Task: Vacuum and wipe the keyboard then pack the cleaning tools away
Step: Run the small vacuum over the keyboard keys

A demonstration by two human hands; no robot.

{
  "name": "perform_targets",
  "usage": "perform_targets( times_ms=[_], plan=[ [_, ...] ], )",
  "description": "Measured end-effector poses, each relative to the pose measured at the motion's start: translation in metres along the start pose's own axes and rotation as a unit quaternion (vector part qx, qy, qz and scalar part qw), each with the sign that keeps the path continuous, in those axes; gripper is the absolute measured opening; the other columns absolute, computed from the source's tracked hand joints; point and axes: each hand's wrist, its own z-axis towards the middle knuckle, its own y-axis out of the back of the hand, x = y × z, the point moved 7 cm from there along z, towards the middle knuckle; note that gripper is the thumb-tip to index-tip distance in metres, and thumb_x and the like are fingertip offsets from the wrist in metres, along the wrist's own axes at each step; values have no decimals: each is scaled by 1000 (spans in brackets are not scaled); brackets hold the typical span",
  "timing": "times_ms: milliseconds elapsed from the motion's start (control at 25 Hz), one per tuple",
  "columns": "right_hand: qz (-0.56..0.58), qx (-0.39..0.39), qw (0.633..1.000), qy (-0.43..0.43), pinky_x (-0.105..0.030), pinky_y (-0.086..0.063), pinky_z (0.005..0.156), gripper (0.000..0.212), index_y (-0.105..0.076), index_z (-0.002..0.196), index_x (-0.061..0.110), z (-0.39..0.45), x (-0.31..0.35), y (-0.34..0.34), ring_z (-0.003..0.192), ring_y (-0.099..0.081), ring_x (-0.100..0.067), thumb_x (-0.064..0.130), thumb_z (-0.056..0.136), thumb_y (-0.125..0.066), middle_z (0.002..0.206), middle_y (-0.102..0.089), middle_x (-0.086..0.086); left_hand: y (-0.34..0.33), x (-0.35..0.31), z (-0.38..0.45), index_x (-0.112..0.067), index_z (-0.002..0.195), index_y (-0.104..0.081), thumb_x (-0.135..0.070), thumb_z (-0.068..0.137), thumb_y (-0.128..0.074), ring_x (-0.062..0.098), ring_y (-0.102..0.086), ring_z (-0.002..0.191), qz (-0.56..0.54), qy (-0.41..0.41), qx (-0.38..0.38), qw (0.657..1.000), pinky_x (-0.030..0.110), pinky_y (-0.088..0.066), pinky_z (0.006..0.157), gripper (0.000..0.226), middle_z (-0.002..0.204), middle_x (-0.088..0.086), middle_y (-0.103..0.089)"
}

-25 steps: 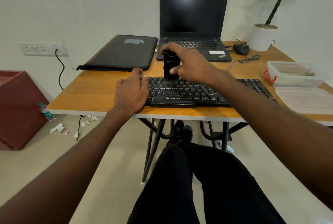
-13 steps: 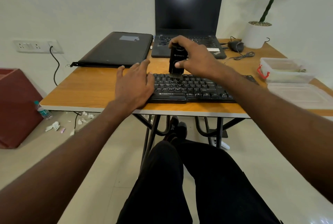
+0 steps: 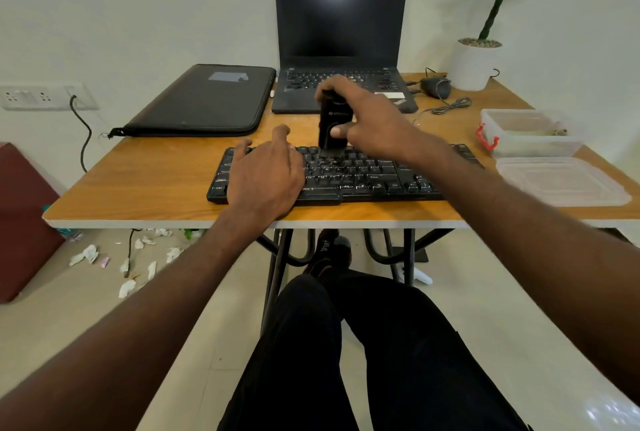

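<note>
A black keyboard (image 3: 363, 177) lies along the front edge of the wooden table (image 3: 156, 181). My right hand (image 3: 370, 122) grips a small black handheld vacuum (image 3: 334, 125), held upright with its lower end on the keyboard's upper rows near the middle. My left hand (image 3: 266, 177) rests flat on the left part of the keyboard, fingers spread and straight. A clear plastic container (image 3: 530, 134) with a red clip stands at the right, its lid (image 3: 561, 181) lying in front of it.
An open black laptop (image 3: 341, 46) stands behind the keyboard, a black sleeve (image 3: 204, 101) to its left. A mouse (image 3: 436, 86) with its cable and a white plant pot (image 3: 472, 63) are at the back right. Paper scraps (image 3: 138, 257) litter the floor at the left.
My right hand has carried the vacuum rightward along the keyboard's upper rows. My left hand has shifted from the keyboard's left end onto its keys.
</note>
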Motion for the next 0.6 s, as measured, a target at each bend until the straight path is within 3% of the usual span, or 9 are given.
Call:
perform_targets(
  times_ms=[80,200,360,520,600],
  plan=[
    [-39,18,999,-2,-31,-56,73,62,-42,142,37,-3,-4,0,117,-63,-31,11,93,-69,135,-61,-11,0,1,0,-16,142,-47,-33,107,-27,17,-65,83,-4,1,8,1000,51,-26,123,43,74,-6,-65],
    [-225,38,971,-68,-40,-54,74,64,-38,146,39,1,-20,25,115,-62,-34,16,94,-68,132,-61,-12,1,0,0,-16,141,-49,-33,106,-28,18,-68,90,-2,4,10,1000,50,-24,123,44,83,-3,-71],
    [-136,24,990,-17,-36,-54,73,63,-39,143,37,-7,-7,18,114,-64,-33,15,93,-70,131,-62,-12,1,1,0,-15,139,-52,-34,105,-25,17,-67,86,-2,3,6,1000,49,-23,123,47,80,-5,-69],
    [-234,10,969,-83,-39,-53,70,60,-40,143,35,-11,-21,32,112,-63,-35,14,94,-67,130,-62,-14,2,0,1,-16,138,-53,-33,105,-26,16,-66,84,9,6,4,1000,49,-21,125,46,79,-5,-69],
    [-172,2,984,-43,-35,-52,69,60,-41,141,35,-14,-14,27,113,-63,-34,11,93,-68,131,-62,-13,3,0,0,-16,136,-53,-34,104,-24,16,-66,83,9,7,6,1000,49,-21,125,47,77,-6,-68]
  ],
)
